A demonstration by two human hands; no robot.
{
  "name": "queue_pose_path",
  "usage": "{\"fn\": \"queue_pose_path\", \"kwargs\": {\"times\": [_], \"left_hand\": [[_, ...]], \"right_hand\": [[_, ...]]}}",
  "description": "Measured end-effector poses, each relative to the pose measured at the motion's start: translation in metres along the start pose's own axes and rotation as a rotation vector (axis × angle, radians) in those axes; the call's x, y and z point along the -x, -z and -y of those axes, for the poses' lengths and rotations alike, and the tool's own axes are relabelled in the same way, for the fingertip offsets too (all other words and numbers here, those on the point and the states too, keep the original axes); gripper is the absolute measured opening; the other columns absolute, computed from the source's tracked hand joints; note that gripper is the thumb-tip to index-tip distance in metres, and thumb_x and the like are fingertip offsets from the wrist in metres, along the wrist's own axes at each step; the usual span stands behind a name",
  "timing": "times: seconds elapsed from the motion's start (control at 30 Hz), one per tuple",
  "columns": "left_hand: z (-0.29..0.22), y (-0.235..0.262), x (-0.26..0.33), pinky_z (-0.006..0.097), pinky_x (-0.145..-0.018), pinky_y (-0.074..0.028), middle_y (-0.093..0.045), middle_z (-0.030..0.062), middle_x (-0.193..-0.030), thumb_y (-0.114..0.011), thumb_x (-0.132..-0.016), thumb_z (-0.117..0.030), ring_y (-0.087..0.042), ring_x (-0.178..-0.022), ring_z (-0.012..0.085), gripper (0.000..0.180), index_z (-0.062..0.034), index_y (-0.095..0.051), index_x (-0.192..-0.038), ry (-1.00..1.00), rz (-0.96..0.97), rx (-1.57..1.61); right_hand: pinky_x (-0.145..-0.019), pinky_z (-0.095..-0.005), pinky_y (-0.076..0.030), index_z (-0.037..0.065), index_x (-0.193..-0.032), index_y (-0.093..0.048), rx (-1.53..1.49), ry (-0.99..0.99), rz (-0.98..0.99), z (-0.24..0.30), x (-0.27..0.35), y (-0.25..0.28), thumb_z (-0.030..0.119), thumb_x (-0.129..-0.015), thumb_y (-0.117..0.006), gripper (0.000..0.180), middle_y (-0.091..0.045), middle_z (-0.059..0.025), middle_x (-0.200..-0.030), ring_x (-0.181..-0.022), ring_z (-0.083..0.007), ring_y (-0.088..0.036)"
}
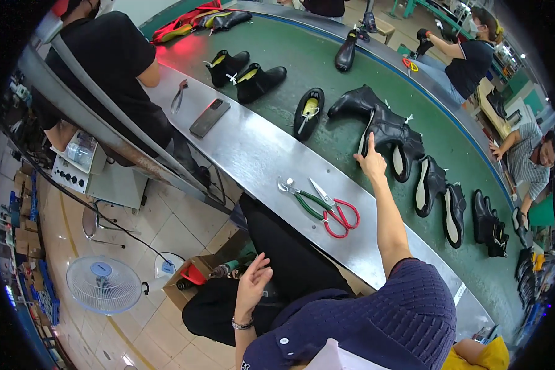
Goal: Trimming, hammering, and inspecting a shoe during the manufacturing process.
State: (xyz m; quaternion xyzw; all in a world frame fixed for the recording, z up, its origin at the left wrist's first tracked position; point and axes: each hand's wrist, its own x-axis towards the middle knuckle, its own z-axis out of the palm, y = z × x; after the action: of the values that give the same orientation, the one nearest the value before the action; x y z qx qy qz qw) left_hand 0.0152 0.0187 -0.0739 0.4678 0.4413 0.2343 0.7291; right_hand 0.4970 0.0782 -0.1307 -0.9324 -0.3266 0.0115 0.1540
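My right hand [372, 163] reaches over the green conveyor belt with its index finger stretched out against a black boot [386, 128] lying on its side. The thumb is spread, and I see nothing gripped. Other black boots with pale soles [420, 185] lie in a row beside it. Over my lap, my left hand [253, 285] is raised with its fingers apart and holds nothing. On the metal ledge before me lie pincers with green handles [311, 203] and scissors with red handles [341, 217], partly overlapping.
Farther left on the ledge are a phone [209, 118] and another pair of pincers [179, 97]. A fan [105, 284] stands on the floor, near a cardboard box [180, 295] holding tools. One person [114, 68] works close at left; others sit across the belt.
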Motion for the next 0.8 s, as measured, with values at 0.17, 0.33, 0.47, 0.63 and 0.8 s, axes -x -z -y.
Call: {"fn": "queue_pose_path", "kwargs": {"times": [0.17, 0.33, 0.47, 0.63, 0.8], "left_hand": [[-0.006, -0.008, -0.001, 0.028, -0.096, -0.045, -0.055, 0.0116, -0.132, -0.061, -0.093, -0.008, -0.058, -0.111, 0.0155, 0.053, -0.0054, -0.041, -0.142, 0.015, 0.088, -0.067], [-0.006, -0.001, 0.005, 0.029, -0.096, -0.045, -0.055, 0.0118, -0.131, -0.062, -0.093, -0.010, -0.057, -0.112, 0.0156, 0.054, -0.0046, -0.042, -0.142, -0.020, 0.057, -0.106], [0.008, 0.006, 0.022, 0.030, -0.094, -0.046, -0.056, 0.0143, -0.130, -0.065, -0.092, -0.015, -0.059, -0.110, 0.0181, 0.054, -0.0034, -0.043, -0.141, -0.096, -0.019, -0.106], [0.026, 0.011, 0.048, 0.030, -0.092, -0.048, -0.058, 0.0157, -0.128, -0.067, -0.091, -0.018, -0.061, -0.108, 0.0191, 0.055, -0.0019, -0.045, -0.139, -0.042, -0.079, -0.054], [0.010, 0.023, 0.043, 0.032, -0.092, -0.048, -0.058, 0.0165, -0.127, -0.069, -0.089, -0.017, -0.060, -0.110, 0.0199, 0.056, -0.0022, -0.046, -0.138, -0.112, -0.091, -0.134]], "right_hand": [[-0.076, -0.0455, -0.051, 0.018, -0.141, -0.042, -0.185, 0.066, 0.343, 0.066, 0.013, 0.052, 0.034, -0.082, -0.067, 0.066, -0.071, -0.0160, -0.081, -0.083, -0.0350, -0.069], [-0.075, -0.0463, -0.051, 0.018, -0.149, -0.023, -0.466, 0.341, 0.150, 0.150, 0.003, 0.034, 0.029, -0.079, -0.071, 0.085, -0.071, -0.0119, -0.080, -0.081, -0.0357, -0.068], [-0.075, -0.0495, -0.050, 0.008, -0.115, -0.050, -0.380, 0.399, -0.003, 0.170, -0.021, -0.019, 0.035, -0.081, -0.070, 0.047, -0.068, -0.0222, -0.089, -0.087, -0.0411, -0.066], [-0.066, -0.0442, -0.051, 0.007, -0.098, -0.063, -0.518, 0.335, -0.090, 0.164, -0.055, 0.017, 0.038, -0.084, -0.068, 0.034, -0.068, -0.0156, -0.072, -0.067, -0.0321, -0.068], [-0.044, -0.0276, -0.039, 0.001, -0.075, -0.058, -0.817, 0.513, 0.102, 0.190, -0.005, 0.149, 0.026, -0.085, -0.071, 0.030, -0.054, -0.0034, -0.051, -0.042, -0.0107, -0.052]]}}
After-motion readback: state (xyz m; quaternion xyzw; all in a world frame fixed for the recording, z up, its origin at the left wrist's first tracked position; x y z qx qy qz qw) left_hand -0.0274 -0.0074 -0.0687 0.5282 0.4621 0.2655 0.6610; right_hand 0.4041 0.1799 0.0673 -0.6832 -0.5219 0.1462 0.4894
